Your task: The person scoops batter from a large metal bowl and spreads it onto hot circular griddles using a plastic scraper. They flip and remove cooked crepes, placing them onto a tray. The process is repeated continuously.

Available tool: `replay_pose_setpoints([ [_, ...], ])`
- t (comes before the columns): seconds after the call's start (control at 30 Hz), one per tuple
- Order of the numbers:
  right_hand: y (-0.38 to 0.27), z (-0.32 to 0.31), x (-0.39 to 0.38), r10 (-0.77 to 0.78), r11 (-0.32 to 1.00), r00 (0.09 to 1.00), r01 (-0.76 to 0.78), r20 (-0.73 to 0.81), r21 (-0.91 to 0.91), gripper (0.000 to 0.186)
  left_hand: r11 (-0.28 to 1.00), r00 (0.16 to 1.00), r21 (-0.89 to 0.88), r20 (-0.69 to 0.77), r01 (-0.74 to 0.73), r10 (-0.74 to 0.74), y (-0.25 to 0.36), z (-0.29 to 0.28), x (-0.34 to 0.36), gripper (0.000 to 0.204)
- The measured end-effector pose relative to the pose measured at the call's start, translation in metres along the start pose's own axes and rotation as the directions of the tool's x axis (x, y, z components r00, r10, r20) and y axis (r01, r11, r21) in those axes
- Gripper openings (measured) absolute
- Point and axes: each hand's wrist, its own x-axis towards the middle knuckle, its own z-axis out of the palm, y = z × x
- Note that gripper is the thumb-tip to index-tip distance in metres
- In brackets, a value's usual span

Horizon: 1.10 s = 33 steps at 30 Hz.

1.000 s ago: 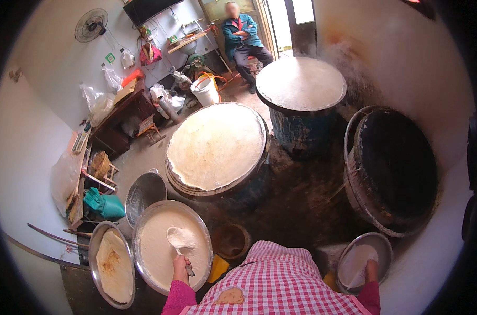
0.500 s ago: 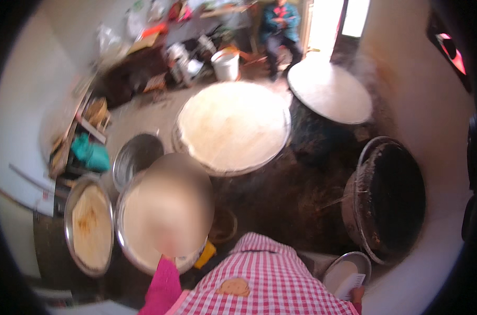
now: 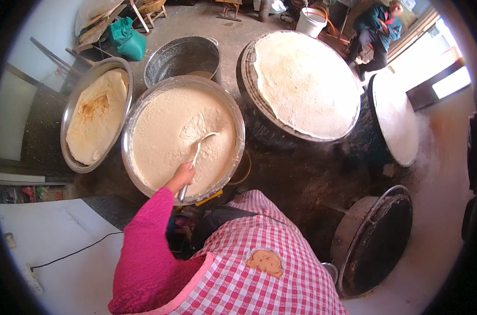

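Note:
My left hand [image 3: 183,175], at the end of a pink knitted sleeve, is closed round the handle of a metal ladle [image 3: 197,149]. The ladle's head lies at the surface of thick cream-coloured batter [image 3: 160,131], beside a lumpy, disturbed patch. A wide metal basin [image 3: 241,118] holds this batter, and the hand is over its near edge. My right hand is out of view; the checked apron [image 3: 280,247] covers the lower middle.
Left stands a metal basin [image 3: 65,123] of pale flat sheets with a browned patch. Behind is a dark metal pot [image 3: 167,58]. Large round pans bear pale sheets, one [image 3: 306,84] ahead, another [image 3: 398,121] steaming far right. A black round griddle [image 3: 380,247] stands right. A person [image 3: 376,37] sits behind.
The view has swung left and down toward the batter basin. The ladle, blurred out before, now shows in my left hand. My right hand, earlier beside a small bowl, has left view.

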Motion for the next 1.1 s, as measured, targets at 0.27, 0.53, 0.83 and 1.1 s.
replay_pose_setpoints([
  [0.27,-0.034,0.027,-0.015,-0.008,0.996,1.0,0.01,-0.016,0.092,0.043,0.983,0.993,-0.181,-0.112,0.01,-0.03,0.01,0.02,0.04,0.022],
  [0.53,-0.052,-0.001,-0.023,-0.023,0.967,0.996,0.045,-0.09,0.25,0.05,-0.068,0.831,-0.83,0.545,0.554,0.109,-0.004,0.037,0.033,0.014],
  [0.83,-0.163,-0.005,-0.045,-0.536,0.792,0.812,0.39,0.229,0.469,0.06,-0.252,0.841,-0.816,0.439,0.52,0.316,0.002,0.044,-0.003,0.012],
  [1.1,-0.271,0.233,-0.127,-0.364,0.911,0.516,0.023,0.776,0.413,0.048,-0.164,0.862,-0.87,0.403,0.465,0.307,-0.008,0.019,-0.04,0.009],
])
